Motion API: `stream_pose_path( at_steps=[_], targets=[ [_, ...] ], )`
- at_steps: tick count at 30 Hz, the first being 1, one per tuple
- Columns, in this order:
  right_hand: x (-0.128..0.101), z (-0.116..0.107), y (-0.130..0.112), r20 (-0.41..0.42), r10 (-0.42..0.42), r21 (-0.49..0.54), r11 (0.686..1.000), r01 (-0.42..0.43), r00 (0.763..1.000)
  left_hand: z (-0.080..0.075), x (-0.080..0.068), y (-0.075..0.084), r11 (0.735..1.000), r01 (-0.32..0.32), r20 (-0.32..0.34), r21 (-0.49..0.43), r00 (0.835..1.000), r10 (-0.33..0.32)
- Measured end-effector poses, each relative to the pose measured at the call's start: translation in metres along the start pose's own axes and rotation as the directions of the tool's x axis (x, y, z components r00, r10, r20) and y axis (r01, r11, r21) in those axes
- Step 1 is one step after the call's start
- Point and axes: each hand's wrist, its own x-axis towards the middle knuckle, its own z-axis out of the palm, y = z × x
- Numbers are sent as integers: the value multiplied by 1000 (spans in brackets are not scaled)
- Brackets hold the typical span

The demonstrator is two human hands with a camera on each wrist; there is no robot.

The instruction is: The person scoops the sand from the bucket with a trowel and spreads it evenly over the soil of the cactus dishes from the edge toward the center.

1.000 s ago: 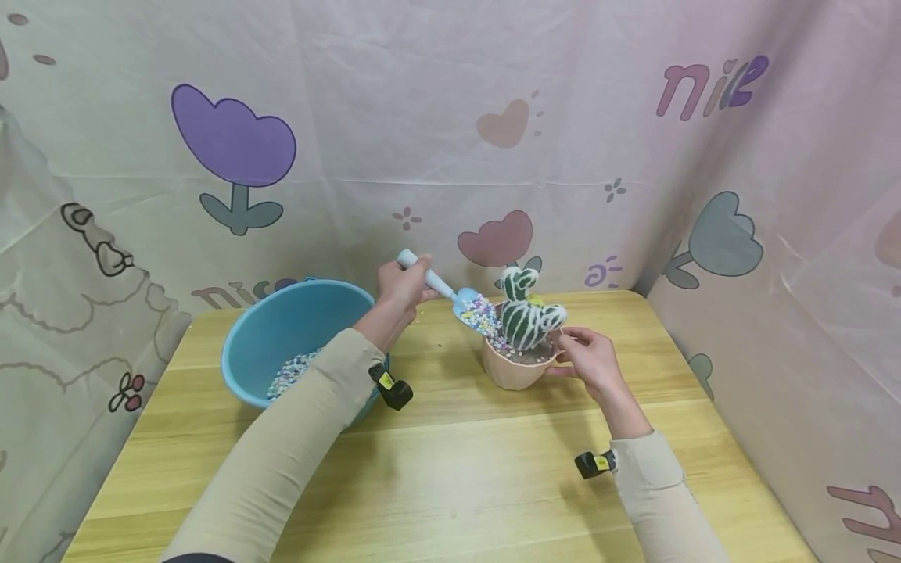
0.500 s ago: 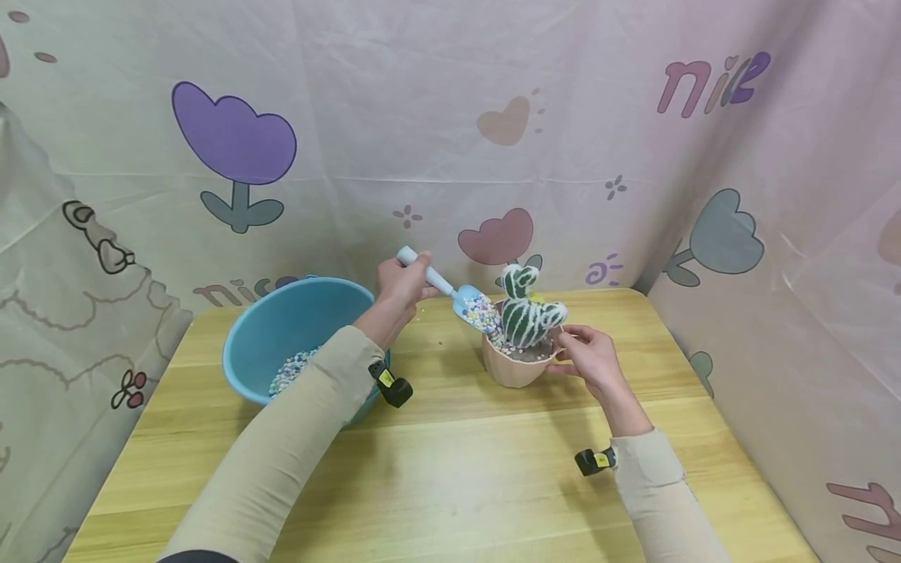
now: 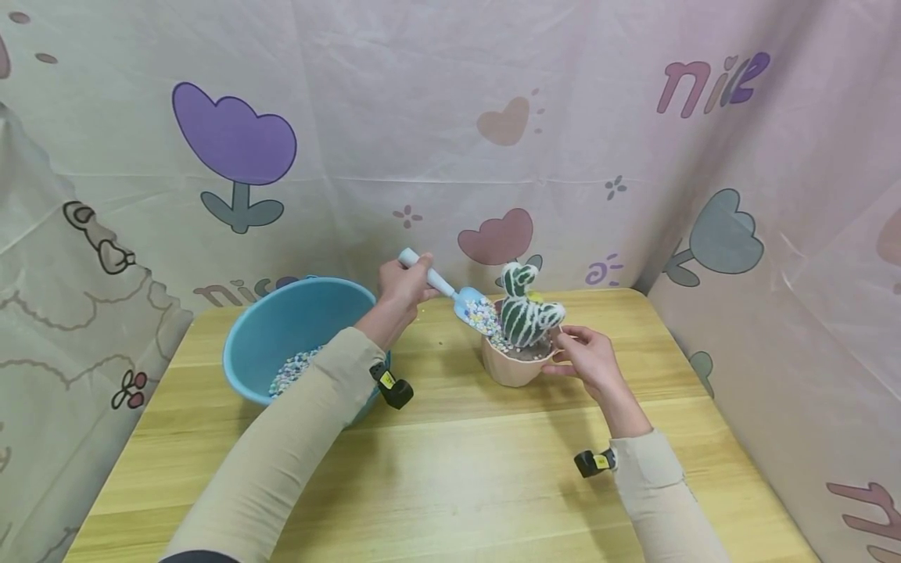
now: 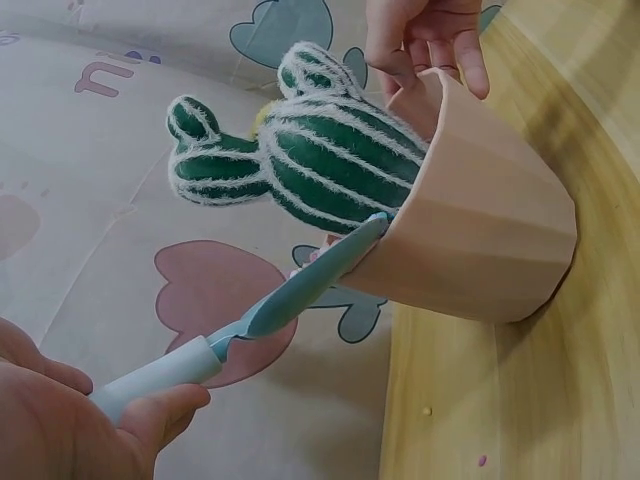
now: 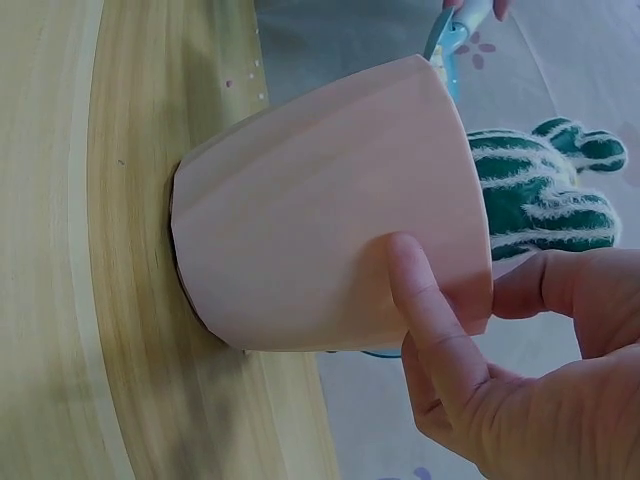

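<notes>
While tilted, scoop (image 3: 470,303) seemingly over pot (image 3: 512,366)

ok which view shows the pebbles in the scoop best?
Head view: it looks down into the scoop, so the coloured pebbles tipping into the pink pot are visible. Left wrist sees only the scoop's underside against the rim. Right wrist shows just its tip behind the pot.

The left forearm hid the near right rim of the blue basin (image 3: 281,328). The cactus (image 3: 526,311) hid the pink pot's (image 3: 510,367) far rim. Loose beads on the tabletop (image 3: 450,446) were too small to identify.
</notes>
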Motion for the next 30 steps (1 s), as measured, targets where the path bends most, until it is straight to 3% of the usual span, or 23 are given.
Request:
stream_pose_path(
  at_steps=[8, 15, 30],
  targets=[
    [4, -1, -4, -61, -29, -75, 997, 24, 998, -2, 1, 1, 1000, -4, 12, 5, 1000, 4],
    [10, -5, -6, -19, -58, -150, 987, 54, 998, -3, 0, 0, 1000, 2, 16, 21, 1000, -2],
    [7, -1, -6, 3, -30, -90, 995, 30, 1000, -4, 1, 1, 1000, 3, 8, 25, 1000, -3]
  ],
)
